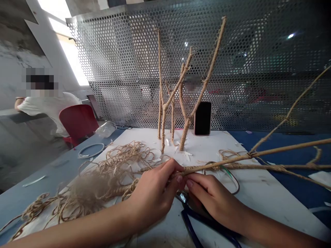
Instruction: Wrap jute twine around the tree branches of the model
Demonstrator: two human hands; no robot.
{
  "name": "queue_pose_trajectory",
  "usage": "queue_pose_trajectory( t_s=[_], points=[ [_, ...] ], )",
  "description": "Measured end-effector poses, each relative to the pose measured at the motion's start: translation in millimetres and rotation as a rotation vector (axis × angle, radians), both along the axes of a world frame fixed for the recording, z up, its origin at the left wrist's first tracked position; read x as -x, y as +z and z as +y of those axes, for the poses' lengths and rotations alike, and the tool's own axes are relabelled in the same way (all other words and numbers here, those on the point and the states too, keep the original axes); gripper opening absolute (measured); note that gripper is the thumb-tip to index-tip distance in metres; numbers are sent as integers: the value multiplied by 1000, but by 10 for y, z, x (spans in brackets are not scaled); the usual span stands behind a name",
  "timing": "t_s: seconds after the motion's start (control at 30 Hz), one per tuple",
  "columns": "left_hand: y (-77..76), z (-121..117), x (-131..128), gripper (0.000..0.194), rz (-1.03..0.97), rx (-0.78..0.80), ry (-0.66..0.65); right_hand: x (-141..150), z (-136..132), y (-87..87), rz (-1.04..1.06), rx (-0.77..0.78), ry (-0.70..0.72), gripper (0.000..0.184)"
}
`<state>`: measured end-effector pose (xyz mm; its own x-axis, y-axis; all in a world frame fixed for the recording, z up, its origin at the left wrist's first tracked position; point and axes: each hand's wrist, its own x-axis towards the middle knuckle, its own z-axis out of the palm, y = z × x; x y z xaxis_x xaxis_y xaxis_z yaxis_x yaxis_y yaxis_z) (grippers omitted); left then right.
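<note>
My left hand and my right hand meet at the near end of a long twine-wrapped branch that lies across the table and forks off to the right. Both hands have their fingers pinched closed round that wrapped end. A loose tangle of jute twine spreads out to the left of my left hand. Blue-handled pliers lie on the white sheet under my wrists.
Two upright twine-wrapped branch pieces stand at the back of the sheet, with a dark phone propped against the perforated metal screen. A wire ring lies at the left. A person in white sits by a red chair far left.
</note>
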<state>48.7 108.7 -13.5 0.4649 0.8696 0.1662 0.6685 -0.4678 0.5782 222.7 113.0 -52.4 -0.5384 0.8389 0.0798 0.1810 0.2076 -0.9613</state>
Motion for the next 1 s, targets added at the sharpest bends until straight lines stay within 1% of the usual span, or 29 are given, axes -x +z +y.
queue_pose_trajectory(
  t_s=[0.17, 0.27, 0.33, 0.4, 0.53, 0.67, 0.83, 0.9, 1.0],
  points=[
    [-137, 0, -3, 13, 15, -124, 18, -20, 11, -12, 37, 102, 34, 30],
    [-203, -7, -3, 14, 7, -178, 14, -28, 21, -5, 68, 128, 60, 29],
    [-218, -12, -4, 16, 15, -188, 17, -29, 27, -2, 77, 129, 59, 31],
    [-216, -16, -6, 16, 18, -189, 13, -27, 28, -1, 68, 122, 31, 34],
    [-202, -22, -17, 16, -4, -180, 11, -19, 22, 5, 38, 119, -69, 45],
    [-197, -28, -27, 21, 3, -175, 22, -17, 33, 5, 58, 98, -85, 47],
    [-120, -13, -17, 39, 131, -233, -23, -34, 67, -7, 77, 40, -125, 46],
    [-71, 11, -8, 36, 197, -218, -58, -40, 77, 0, 81, 47, -113, 45],
    [-21, 49, 7, 29, 278, -189, -73, -47, 83, 19, 89, 57, -94, 45]
  ],
)
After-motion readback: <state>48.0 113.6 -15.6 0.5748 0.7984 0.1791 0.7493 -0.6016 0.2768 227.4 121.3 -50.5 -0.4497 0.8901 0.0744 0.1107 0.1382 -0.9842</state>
